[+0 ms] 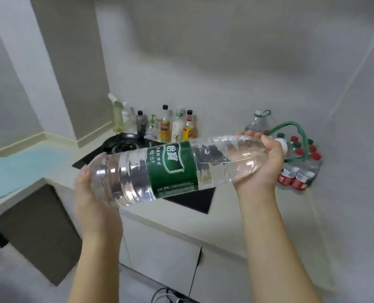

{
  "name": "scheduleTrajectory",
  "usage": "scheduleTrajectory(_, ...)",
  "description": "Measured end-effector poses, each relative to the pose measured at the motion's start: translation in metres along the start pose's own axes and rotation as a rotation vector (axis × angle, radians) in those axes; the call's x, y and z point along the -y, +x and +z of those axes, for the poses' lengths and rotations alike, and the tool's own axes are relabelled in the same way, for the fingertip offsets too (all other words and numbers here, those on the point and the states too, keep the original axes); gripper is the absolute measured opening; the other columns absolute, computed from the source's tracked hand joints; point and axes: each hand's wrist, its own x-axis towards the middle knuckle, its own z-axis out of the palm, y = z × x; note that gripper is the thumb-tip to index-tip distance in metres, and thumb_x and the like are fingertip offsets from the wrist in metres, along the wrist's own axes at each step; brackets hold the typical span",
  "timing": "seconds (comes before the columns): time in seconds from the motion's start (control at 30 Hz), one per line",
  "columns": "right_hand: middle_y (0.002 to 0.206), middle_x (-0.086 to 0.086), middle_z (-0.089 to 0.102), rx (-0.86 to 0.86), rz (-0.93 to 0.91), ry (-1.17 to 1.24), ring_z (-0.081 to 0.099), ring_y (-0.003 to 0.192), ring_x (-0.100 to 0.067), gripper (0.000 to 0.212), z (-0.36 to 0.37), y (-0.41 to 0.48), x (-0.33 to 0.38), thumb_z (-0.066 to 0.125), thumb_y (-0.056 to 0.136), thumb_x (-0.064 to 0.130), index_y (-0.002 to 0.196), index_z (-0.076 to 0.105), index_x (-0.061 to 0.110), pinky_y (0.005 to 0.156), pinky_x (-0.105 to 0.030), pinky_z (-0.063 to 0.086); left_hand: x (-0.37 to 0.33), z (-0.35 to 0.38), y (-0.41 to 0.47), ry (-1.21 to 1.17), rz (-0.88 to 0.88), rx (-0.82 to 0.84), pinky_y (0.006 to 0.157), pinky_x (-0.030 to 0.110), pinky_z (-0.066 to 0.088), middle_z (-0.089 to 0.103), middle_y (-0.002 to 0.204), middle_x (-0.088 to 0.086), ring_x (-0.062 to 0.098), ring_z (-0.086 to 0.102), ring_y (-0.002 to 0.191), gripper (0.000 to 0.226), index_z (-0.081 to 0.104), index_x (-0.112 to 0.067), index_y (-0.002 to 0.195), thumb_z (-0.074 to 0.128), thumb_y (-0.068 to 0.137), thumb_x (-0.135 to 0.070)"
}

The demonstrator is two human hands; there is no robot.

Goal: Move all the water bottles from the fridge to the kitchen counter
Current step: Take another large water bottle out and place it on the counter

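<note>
Water bottle (170,169) horizontal, mid-air above counter (223,212). Left hand (87,193) cups base at 8 o'clock; right hand (262,165) grasps neck at 3. Risk: set-down swing likely clips bottle pack (300,171) just beyond.

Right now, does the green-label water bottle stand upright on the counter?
No, the left hand and right hand hold the green-label water bottle nearly horizontal, midair.

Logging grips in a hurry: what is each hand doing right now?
Left hand: holds the water bottle, cupping its base.
Right hand: grips the same bottle near its neck.
</note>
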Motion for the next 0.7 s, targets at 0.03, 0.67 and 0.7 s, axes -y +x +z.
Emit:
scheduleTrajectory(0.03,0.063,0.001,0.068,-0.025,-0.036,0.008,0.068,0.062,-0.016,0.052,-0.006,0.013,0.001,0.039,0.093,0.012,0.051,0.068,0.018,0.063,-0.026,0.054,0.009,0.013,0.01,0.029,-0.042,0.034,0.085,0.036,0.049,0.069,0.091,-0.009,0.018,0.068,0.098,0.039,0.068,-0.028,0.087,0.031,0.1,-0.034)
scheduleTrajectory(0.67,0.094,-0.014,0.07,-0.462,-0.331,-0.501,0.068,0.09,-0.026,0.025,-0.153,0.167,0.057,0.068,0.072,0.01,0.095,0.068,0.003,0.069,-0.028,0.054,0.308,0.155,0.047,0.248,-0.927,0.011,0.084,0.048,0.055,0.069,0.096,0.007,0.032,0.065,0.092,0.033,0.064,-0.018,0.106,0.042,0.099,-0.04)
scheduleTrajectory(0.7,0.094,-0.014,0.07,-0.44,-0.337,-0.54,0.068,0.089,-0.025,0.019,-0.156,0.174,0.055,0.069,0.07,0.01,0.089,0.07,0.008,0.072,-0.031,0.055,0.326,0.158,0.045,0.254,-0.978,0.001,0.081,0.046,0.055,0.067,0.093,0.007,0.032,0.064,0.089,0.032,0.064,-0.017,0.104,0.041,0.1,-0.039)
